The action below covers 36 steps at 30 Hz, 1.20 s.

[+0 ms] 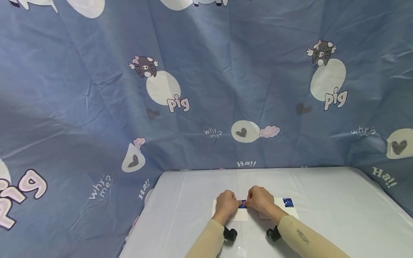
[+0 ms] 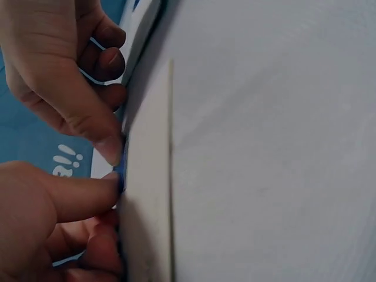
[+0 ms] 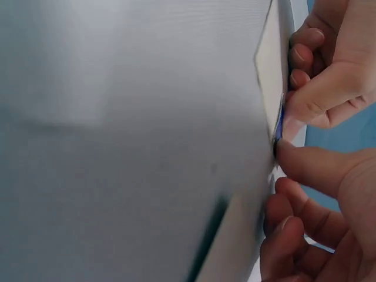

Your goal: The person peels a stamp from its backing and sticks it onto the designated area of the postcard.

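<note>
In the head view, my left hand (image 1: pixel 227 203) and right hand (image 1: pixel 260 199) meet over the upper right corner of a pale envelope-like card (image 1: pixel 239 215). Between the fingertips is a small blue stamp (image 1: pixel 242 204). From the left wrist, the left thumb (image 2: pixel 88 197) and the right thumb tip lie close together on the blue stamp (image 2: pixel 121 173), other fingers curled. The right wrist view has both thumbs at the edge of the blue stamp (image 3: pixel 279 126), which is seen nearly edge-on. How firmly it lies on the card is hidden.
A second pale card (image 1: pixel 293 212) lies to the right, partly under the right forearm, with a blue stamp (image 1: pixel 288 202) at its upper right corner. Both cards lie on a white-covered table (image 1: pixel 187 200). Behind it hangs a blue printed curtain (image 1: pixel 209 89).
</note>
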Tool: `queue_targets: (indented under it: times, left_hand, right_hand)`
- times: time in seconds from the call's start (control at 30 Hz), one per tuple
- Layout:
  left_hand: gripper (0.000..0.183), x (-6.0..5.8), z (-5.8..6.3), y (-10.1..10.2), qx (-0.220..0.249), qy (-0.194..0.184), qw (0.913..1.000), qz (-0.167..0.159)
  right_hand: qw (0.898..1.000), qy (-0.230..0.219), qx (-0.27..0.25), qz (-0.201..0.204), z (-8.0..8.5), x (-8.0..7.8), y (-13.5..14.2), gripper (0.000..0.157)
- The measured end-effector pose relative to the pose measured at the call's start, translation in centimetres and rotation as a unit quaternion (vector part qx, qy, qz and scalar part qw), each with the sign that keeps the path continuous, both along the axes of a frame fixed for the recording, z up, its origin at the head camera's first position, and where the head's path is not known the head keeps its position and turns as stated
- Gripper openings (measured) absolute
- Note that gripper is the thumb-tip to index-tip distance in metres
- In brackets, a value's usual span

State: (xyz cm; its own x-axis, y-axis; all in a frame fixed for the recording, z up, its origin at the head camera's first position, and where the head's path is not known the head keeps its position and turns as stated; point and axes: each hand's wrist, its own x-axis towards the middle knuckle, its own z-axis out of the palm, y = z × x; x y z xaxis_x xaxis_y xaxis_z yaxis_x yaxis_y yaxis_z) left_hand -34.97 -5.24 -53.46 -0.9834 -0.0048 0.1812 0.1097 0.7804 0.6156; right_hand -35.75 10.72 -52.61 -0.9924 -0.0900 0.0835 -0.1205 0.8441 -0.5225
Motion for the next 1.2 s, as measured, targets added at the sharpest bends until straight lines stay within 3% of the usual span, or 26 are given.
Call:
queue_targets:
  times: [0.2,0.33,0.63,0.87,1.0,1.1,1.2]
  left_hand:
    - [0.038,-0.1,1.0,-0.1,-0.007,-0.006,0.9976,-0.068]
    - [0.037,0.1,1.3,-0.4,-0.016,-0.013,0.9955,-0.092]
    - [0.033,-0.1,1.4,-1.1,-0.016,-0.034,0.993,-0.112]
    - [0.034,-0.3,1.3,-1.1,0.004,-0.028,0.9945,-0.1]
    - [0.031,-0.3,1.3,-1.3,0.035,-0.044,0.993,-0.104]
    - [0.024,-0.4,1.1,-1.7,0.094,-0.075,0.9877,-0.099]
    - [0.019,-0.4,1.1,-2.2,0.169,-0.083,0.978,-0.091]
  right_hand:
    - [0.999,0.007,0.022,-0.035,0.5,-0.7,0.5,0.039]
    - [0.999,-0.003,0.018,-0.04,0.1,-0.8,0.6,0.042]
    - [0.999,-0.005,0.023,-0.043,-0.5,-0.6,0.1,0.041]
    - [0.998,0.035,0.052,-0.025,0.0,-0.7,-0.2,0.04]
    - [0.998,0.038,0.038,-0.036,0.1,-0.4,-0.1,0.038]
    - [0.998,0.04,0.029,-0.042,0.5,0.0,0.1,0.036]
    - [0.998,0.052,0.023,-0.037,1.2,0.5,0.5,0.033]
